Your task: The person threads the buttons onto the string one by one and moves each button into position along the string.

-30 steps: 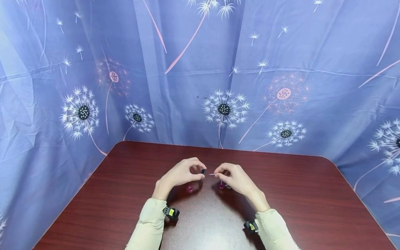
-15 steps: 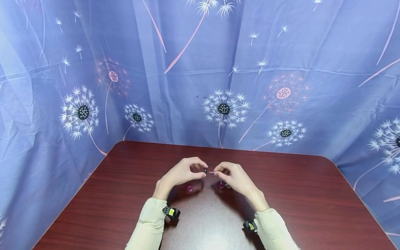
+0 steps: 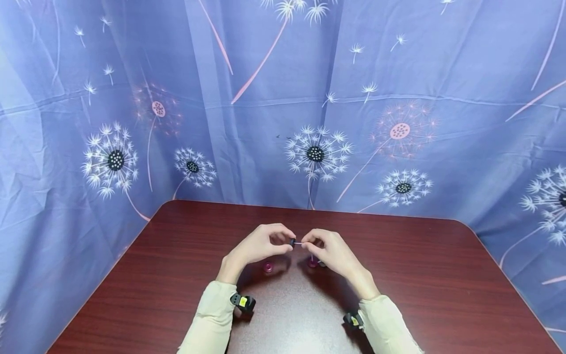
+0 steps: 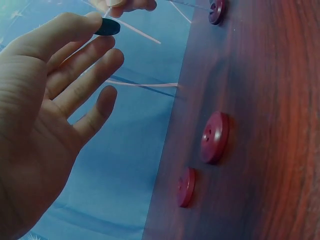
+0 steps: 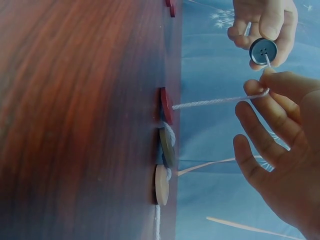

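Held up over the table, a dark four-hole button is pinched between the thumb and fingers of my left hand. My right hand pinches a pale string, whose end meets one hole of that button in the right wrist view. From the right fingers the string runs down to a red button on the table. An olive-dark button and a beige button sit along the same string. Below my left hand lie two loose red buttons, a larger one and a smaller one.
The brown wooden table spreads under both hands. A blue curtain with dandelion prints hangs behind its far edge and at the sides. A black wrist camera is strapped at the left sleeve, another camera at the right.
My left hand has shifted slightly right with the dark button, closing the gap to the string end, which now meets the button. My right hand has barely moved.
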Available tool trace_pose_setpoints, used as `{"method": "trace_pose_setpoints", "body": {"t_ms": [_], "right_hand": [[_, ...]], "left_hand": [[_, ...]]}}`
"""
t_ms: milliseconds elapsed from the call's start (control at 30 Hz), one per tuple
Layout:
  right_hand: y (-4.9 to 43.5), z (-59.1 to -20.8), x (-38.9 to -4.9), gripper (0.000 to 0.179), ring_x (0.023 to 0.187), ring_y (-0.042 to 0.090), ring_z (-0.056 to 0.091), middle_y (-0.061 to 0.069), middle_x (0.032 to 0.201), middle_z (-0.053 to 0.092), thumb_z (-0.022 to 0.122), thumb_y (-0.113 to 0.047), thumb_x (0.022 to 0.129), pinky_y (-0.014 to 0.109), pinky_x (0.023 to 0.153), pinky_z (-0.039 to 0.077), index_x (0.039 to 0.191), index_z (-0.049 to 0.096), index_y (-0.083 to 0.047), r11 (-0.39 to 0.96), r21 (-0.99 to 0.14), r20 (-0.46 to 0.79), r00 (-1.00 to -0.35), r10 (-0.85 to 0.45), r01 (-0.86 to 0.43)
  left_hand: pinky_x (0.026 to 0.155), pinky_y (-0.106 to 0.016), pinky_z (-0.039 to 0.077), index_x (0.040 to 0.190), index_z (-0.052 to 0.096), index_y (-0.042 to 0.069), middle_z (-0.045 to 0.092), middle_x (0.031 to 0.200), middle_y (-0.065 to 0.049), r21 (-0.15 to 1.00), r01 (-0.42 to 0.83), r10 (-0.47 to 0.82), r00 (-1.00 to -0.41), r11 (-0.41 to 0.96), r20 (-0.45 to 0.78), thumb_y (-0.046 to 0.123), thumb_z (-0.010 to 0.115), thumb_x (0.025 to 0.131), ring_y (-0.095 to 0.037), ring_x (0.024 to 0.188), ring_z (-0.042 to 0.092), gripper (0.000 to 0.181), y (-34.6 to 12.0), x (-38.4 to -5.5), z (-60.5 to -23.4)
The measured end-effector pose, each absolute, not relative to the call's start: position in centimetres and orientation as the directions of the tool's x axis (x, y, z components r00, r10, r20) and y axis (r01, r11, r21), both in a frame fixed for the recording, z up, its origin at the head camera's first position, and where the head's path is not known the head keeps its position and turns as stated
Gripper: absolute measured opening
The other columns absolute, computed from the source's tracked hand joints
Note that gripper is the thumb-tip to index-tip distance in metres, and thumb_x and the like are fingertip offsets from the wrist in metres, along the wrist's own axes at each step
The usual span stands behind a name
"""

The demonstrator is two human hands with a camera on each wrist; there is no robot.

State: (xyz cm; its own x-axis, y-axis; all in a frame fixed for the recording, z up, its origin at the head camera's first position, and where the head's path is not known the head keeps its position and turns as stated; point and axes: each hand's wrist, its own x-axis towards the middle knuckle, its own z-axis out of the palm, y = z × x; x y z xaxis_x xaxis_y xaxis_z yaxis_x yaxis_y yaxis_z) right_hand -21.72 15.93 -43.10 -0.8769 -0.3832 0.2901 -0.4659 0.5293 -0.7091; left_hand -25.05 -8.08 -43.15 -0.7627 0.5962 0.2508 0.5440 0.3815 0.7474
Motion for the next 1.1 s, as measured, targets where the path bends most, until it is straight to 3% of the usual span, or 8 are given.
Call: {"method": "trace_pose_setpoints", "body": {"t_ms": [133, 367, 567, 1100], "right_hand": [[15.92, -43.07, -21.72, 0.004, 0.064, 0.023, 0.066, 0.006, 0.083, 0.072, 0.069, -0.020, 0.094, 0.024, 0.051, 0.050, 0.096, 0.071, -0.018, 0.536, -0.704, 0.291, -0.878, -0.379, -0.465], [15.91, -43.14, -21.72, 0.005, 0.063, 0.005, 0.061, -0.006, 0.081, 0.070, 0.069, -0.023, 0.094, 0.022, 0.057, 0.050, 0.094, 0.072, -0.019, 0.554, -0.673, 0.313, -0.868, -0.386, -0.489], [15.88, -43.28, -21.77, 0.004, 0.064, 0.000, 0.059, -0.010, 0.082, 0.069, 0.069, -0.023, 0.094, 0.021, 0.061, 0.050, 0.092, 0.072, -0.021, 0.564, -0.656, 0.323, -0.862, -0.391, -0.502], [15.51, -43.41, -21.76, 0.005, 0.069, 0.002, 0.061, -0.009, 0.082, 0.071, 0.068, -0.022, 0.094, 0.021, 0.068, 0.052, 0.093, 0.072, -0.021, 0.555, -0.648, 0.331, -0.849, -0.412, -0.522]], "left_hand": [[0.080, -0.026, 0.055, 0.112, 0.071, 0.021, 0.071, 0.096, 0.009, 0.745, 0.547, 0.603, -0.758, 0.380, 0.249, 0.021, 0.076, 0.088, -0.005, 0.088, 0.066, 0.024, -7.96, -24.99, -43.14], [0.081, -0.028, 0.055, 0.113, 0.071, 0.018, 0.071, 0.097, 0.008, 0.751, 0.547, 0.612, -0.751, 0.369, 0.247, 0.022, 0.076, 0.088, -0.006, 0.089, 0.066, 0.026, -7.86, -24.89, -43.18], [0.081, -0.027, 0.055, 0.113, 0.071, 0.014, 0.071, 0.096, 0.008, 0.740, 0.560, 0.618, -0.745, 0.372, 0.253, 0.019, 0.076, 0.087, -0.005, 0.088, 0.066, 0.027, -7.69, -24.90, -43.19], [0.078, -0.025, 0.055, 0.108, 0.069, 0.020, 0.068, 0.094, 0.008, 0.721, 0.588, 0.627, -0.728, 0.365, 0.276, 0.018, 0.076, 0.086, -0.005, 0.087, 0.065, 0.022, -7.51, -24.87, -43.36]]}}
